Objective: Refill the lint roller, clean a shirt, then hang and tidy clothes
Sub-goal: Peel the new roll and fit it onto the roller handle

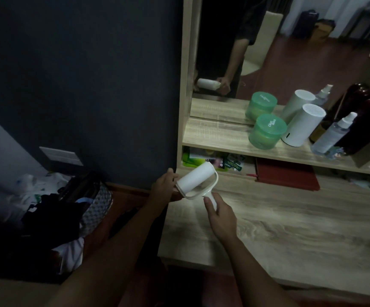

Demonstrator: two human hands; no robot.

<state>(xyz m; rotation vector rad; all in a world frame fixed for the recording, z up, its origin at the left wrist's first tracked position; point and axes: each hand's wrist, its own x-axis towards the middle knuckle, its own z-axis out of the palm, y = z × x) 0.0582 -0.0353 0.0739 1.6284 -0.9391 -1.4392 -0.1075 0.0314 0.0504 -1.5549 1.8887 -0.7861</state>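
A white lint roller (196, 179) with a fresh white roll is held over the left end of the wooden dressing table (290, 229). My right hand (220, 214) grips its short handle from below. My left hand (165, 188) holds the near end of the roll, fingers curled around it. A pile of dark and light clothes (53, 207) lies on the floor at the left, next to a patterned bag (97, 207).
A mirror (290, 52) stands at the back of the table. The shelf carries a green jar (267, 131), a white cylinder (302, 125), a spray bottle (334, 134) and dark bottles. A red book (288, 173) and papers lie under the shelf. A dark wall is at the left.
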